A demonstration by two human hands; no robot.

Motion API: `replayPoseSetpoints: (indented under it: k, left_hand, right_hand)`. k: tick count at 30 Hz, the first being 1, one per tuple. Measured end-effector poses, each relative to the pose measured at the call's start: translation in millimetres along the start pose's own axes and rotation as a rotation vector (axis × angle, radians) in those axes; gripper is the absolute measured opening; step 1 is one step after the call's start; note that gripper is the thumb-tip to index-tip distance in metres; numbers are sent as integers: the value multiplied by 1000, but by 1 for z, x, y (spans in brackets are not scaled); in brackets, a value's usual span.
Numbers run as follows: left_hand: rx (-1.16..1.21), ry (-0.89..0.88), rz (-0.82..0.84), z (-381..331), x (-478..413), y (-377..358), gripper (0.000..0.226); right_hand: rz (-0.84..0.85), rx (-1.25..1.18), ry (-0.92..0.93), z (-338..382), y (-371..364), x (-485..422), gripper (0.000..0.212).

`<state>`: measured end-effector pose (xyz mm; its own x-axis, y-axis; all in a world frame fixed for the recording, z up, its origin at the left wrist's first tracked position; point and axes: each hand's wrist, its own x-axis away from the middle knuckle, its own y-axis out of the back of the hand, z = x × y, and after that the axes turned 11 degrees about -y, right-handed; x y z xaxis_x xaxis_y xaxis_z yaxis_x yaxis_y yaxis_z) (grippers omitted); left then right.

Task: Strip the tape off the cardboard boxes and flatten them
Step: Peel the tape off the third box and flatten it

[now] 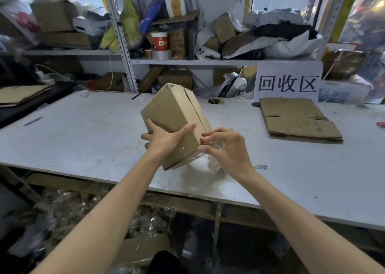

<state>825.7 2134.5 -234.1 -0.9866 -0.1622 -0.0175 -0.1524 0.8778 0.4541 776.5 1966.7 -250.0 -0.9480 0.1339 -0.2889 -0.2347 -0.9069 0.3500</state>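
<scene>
1. The left hand (164,140) is gripping the tilted cardboard box (175,119) above the counter (83,140).
2. The right hand (227,149) fingers are pinching clear tape (212,159) at its near end.
3. Flattened cardboard (298,119) is lying well apart, right, under a sign (288,82).

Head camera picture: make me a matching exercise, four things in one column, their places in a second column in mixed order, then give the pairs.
Things
1. cardboard box
2. flattened cardboard
3. white sign
4. red and white cup

Places
A. on the shelf behind the table
B. held tilted above the table, left hand gripping it, right hand pulling clear tape at its near end
C. standing upright at the back of the table, on the right
D. lying flat on the table, right side, in front of the sign

Pairs: 1-B, 2-D, 3-C, 4-A
</scene>
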Motion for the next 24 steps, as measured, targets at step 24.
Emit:
replayPoseSetpoints:
  k: [24]
  left_hand:
    - [-2,-120,-20,6,1,-9,150]
  right_hand:
    - [239,-167,-155,-13,15,-9,20]
